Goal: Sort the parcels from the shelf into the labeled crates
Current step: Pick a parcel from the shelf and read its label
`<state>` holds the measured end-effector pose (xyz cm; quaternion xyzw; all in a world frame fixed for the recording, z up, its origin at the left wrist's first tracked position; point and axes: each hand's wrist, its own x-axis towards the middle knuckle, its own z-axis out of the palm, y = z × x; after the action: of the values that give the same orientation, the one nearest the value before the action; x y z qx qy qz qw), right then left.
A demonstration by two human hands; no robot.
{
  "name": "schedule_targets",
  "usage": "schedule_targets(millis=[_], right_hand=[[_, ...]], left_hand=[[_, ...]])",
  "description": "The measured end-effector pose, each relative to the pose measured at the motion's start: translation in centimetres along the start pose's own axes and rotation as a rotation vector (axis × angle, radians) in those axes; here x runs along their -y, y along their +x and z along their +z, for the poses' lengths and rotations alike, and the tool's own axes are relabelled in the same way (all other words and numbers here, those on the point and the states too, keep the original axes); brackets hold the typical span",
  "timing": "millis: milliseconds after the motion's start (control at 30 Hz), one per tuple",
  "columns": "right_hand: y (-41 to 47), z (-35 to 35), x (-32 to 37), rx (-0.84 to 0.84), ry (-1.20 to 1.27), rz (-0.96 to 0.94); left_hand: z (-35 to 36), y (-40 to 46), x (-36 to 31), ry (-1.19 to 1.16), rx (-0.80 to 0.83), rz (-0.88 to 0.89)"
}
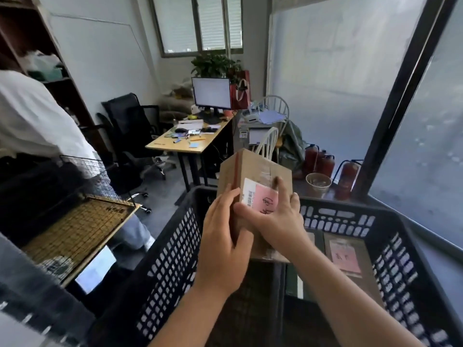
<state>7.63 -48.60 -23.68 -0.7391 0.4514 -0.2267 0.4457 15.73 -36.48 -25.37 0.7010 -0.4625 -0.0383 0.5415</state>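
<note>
A brown cardboard parcel [253, 171] with a white barcode label and a pink handwritten slip is held over the far left part of a black perforated crate [175, 249]. My left hand [223, 244] grips its left side, fingers wrapped round the edge. My right hand [273, 219] holds the labelled face from the right, thumb across the front and forefinger stretched up over the slip. Inside the crate on the right lies another flat brown parcel [350, 256] with a pink slip.
A person in a white top [32, 116] stands at the left by a shelf unit [30, 38]. A wire-grid rack with a wooden board [75, 229] is beside the crate. Behind are a desk with monitor [190, 136], office chairs, red fire extinguishers [323, 161] and a glass wall.
</note>
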Motion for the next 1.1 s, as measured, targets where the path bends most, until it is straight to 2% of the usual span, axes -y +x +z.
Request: schedule_targets(millis=[200,367,433,533,600,667,733,833,933,1100], right_hand=[[2.5,8.9,1.2,0.039,-0.106,0.148],[4.2,13.1,-0.5,-0.068,-0.208,0.211],[4.6,14.1,-2.0,-0.088,-0.283,0.217],[5.3,15.5,-4.4,-0.116,-0.419,0.214],[5.8,16.3,-5.6,-0.108,-0.47,0.24],[6.3,17.2,-6.7,-0.066,-0.51,0.278],[6.9,18.3,-7.6,-0.023,-0.568,0.334],[7.9,19.8,-9.2,-0.004,-0.637,0.433],[9.2,20.9,-11.1,-0.059,-0.646,0.522],[10.7,22.9,-12.9,-0.141,-0.715,0.555]], left_hand=[[-3.6,1.4,8.2,-0.039,0.07,-0.158],[-4.8,2.3,12.4,-0.127,0.227,-0.213],[-5.5,3.0,14.0,-0.011,0.258,-0.169],[-7.0,5.4,17.6,0.407,0.104,-0.117],[-8.4,7.1,19.4,0.586,0.105,-0.296],[-9.2,8.2,20.5,0.586,0.21,-0.556],[-9.1,8.6,21.5,0.585,0.321,-0.689],[-8.8,8.3,22.5,0.573,0.353,-0.694],[-8.9,8.3,23.5,0.525,0.347,-0.7],[-9.1,7.8,24.0,0.472,0.311,-0.676]])
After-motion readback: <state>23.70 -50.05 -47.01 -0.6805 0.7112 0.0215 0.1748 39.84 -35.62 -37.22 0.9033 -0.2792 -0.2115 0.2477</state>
